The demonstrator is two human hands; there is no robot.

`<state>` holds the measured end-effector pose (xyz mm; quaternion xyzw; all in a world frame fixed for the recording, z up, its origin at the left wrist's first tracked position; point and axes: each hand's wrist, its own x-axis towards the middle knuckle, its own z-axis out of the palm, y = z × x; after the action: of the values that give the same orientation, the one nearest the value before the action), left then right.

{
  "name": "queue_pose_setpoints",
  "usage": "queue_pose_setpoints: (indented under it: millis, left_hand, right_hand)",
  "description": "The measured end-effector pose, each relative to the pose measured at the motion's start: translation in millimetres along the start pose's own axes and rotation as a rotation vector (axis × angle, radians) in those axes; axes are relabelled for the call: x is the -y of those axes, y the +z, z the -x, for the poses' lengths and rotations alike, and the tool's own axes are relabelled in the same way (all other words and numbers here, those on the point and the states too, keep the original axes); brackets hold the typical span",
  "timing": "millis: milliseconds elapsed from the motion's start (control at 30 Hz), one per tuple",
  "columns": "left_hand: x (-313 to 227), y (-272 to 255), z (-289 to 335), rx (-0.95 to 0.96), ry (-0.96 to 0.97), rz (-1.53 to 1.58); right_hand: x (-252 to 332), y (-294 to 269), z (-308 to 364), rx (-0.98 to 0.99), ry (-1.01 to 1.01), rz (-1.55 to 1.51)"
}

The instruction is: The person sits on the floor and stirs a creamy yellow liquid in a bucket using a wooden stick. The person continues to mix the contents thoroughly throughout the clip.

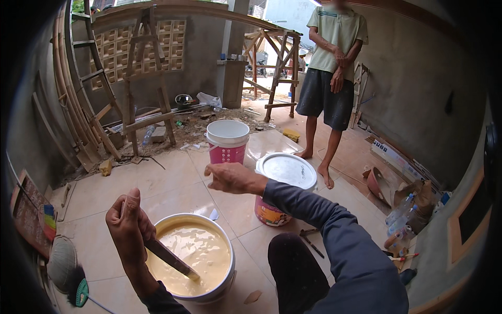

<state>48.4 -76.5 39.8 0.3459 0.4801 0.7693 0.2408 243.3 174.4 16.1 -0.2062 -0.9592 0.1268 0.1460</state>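
Left hand [128, 230] was clenched round a flat stir stick [170, 257], blade sunk in thick cream paint; I'd guess it dragged heavy, so gripping high on the dry end made sense. Right hand [230, 177] hovered loose-fingered, holding nothing. Three buckets: open one [228, 272] at 6 o'clock, lidded one [272, 212] at 3, pink one [227, 141] at 12.

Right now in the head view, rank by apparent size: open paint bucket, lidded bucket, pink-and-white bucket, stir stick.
1. Open paint bucket, though it is nearest the camera, so partly perspective.
2. Lidded bucket and pink-and-white bucket: look alike, and a forearm hides part of the first; no ranking.
3. Stir stick, held by the left hand.
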Motion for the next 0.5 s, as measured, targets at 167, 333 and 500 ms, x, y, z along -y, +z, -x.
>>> queue_pose_setpoints:
  millis: [167,333,500]
  left_hand:
    - [-8,6,2,0.015,-0.017,0.023]
    - [-7,10,4,0.035,0.029,0.017]
    - [-24,37,20,0.129,0.003,0.003]
  right_hand:
    - [-105,-177,-9,-0.28,0.3,0.795]
    - [-124,-325,-1,-0.559,0.689,0.804]
    - [-67,-240,5,-0.306,0.376,0.164]
